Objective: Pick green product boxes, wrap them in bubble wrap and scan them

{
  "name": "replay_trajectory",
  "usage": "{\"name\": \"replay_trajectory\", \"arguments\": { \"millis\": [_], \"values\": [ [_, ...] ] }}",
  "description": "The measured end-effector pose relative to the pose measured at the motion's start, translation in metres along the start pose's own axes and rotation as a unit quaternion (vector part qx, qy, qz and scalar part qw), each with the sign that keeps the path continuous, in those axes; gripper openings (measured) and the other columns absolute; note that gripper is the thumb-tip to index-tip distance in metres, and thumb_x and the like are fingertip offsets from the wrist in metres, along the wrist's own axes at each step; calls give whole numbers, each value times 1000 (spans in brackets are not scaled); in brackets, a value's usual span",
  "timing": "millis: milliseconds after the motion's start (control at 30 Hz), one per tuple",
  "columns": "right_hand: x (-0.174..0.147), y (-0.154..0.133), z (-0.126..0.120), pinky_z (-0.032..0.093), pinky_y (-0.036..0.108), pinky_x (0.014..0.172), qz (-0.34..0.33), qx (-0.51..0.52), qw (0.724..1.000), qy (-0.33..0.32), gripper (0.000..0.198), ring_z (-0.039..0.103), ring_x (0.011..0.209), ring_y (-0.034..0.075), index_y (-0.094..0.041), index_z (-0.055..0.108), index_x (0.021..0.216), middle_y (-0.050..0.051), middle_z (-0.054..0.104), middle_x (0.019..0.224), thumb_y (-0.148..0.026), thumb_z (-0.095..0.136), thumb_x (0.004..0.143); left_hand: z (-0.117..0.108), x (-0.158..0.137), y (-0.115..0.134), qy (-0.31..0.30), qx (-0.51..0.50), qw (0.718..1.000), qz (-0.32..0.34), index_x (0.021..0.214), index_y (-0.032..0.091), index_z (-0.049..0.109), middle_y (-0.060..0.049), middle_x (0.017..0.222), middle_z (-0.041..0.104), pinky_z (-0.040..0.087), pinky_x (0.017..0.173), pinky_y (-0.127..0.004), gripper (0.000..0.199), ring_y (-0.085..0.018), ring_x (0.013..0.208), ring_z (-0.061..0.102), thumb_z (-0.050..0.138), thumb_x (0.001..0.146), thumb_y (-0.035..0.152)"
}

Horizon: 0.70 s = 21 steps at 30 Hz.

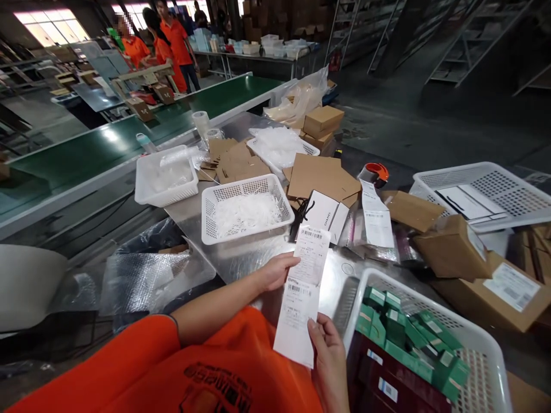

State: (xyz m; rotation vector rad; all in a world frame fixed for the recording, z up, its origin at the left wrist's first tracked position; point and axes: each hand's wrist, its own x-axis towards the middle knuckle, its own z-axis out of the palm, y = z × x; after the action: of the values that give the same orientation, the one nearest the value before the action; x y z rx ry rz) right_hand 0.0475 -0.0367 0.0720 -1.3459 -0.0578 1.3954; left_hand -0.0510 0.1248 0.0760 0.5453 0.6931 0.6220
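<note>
Pinches the lower right edge of a long printed slip (301, 298) with the right hand (329, 355), thumb on the paper; grips its upper left edge with the left hand (278, 271). Holds it print-up in front of an orange shirt (241, 361). Has close at the right a white basket (482, 367) of green boxes (396, 327). Faces, farther on, a perforated tray (210, 213) of white shreds, then flat cardboard (316, 175). Looks beyond toward a green conveyor belt (116, 137) and co-workers (176, 43) in orange.
</note>
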Motion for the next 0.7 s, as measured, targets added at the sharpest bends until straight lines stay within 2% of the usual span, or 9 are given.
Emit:
{"name": "replay_trajectory", "arguments": {
  "millis": [133,333,533,700],
  "values": [
    [1,1,0,55,33,64,2,-2,1000,-1,51,68,74,24,-22,64,81,2,73,76,-51,90,48,3,0,6,32,45,998,21,73,12,70,-8,75,74,45,90,-39,36,-26,85,67,85,55,40],
    [0,1,3,55,34,63,-8,-27,1000,-12,51,67,67,23,-21,65,77,3,72,73,-54,90,47,3,2,7,70,58,996,17,65,12,70,-5,64,70,47,75,-33,31,-21,67,64,82,55,39],
    [-2,2,4,54,34,62,-9,-45,999,-21,51,66,69,23,-21,68,77,4,71,72,-57,88,48,3,4,6,93,60,994,11,63,11,69,-4,59,68,47,71,-33,28,-19,60,61,80,53,35],
    [-1,5,3,55,34,62,-15,-40,999,-22,50,66,69,23,-21,68,76,4,71,72,-57,88,48,6,2,8,95,74,993,10,63,10,69,-5,58,67,45,68,-32,21,-20,63,60,76,56,29]
  ]
}}
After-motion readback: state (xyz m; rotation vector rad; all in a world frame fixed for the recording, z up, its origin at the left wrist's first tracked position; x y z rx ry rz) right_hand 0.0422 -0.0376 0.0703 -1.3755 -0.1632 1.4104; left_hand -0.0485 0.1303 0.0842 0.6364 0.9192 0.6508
